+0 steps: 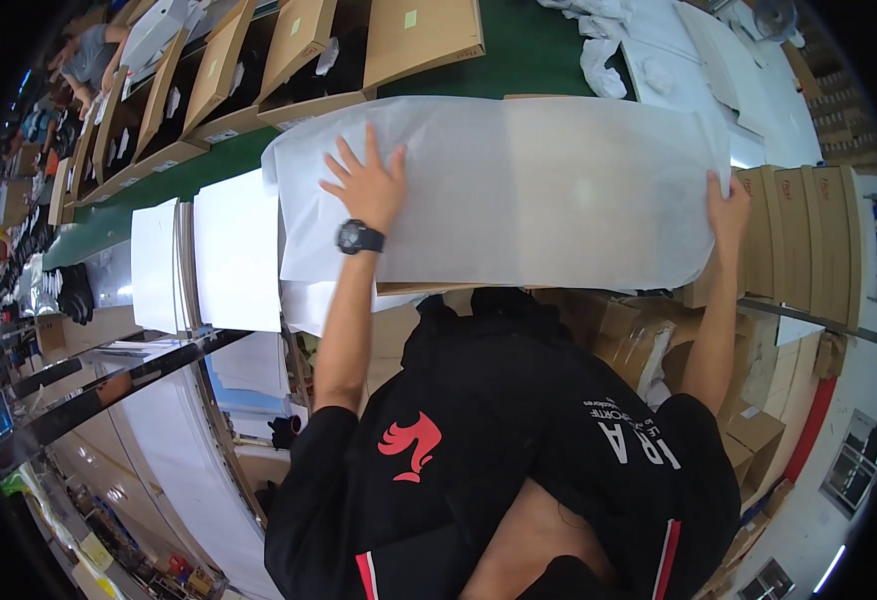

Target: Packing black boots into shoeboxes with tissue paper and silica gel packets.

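My left hand lies spread flat on one tissue sheet; my right hand pinches its right edge at the frame's centre.

You have a large sheet of thin white tissue paper spread wide in front of you, translucent enough that the brown cardboard beneath shows through its middle and right part. Your left hand lies flat on it with fingers spread, near its left end. Your right hand grips its right edge. Its left corner is rounded and slightly creased.
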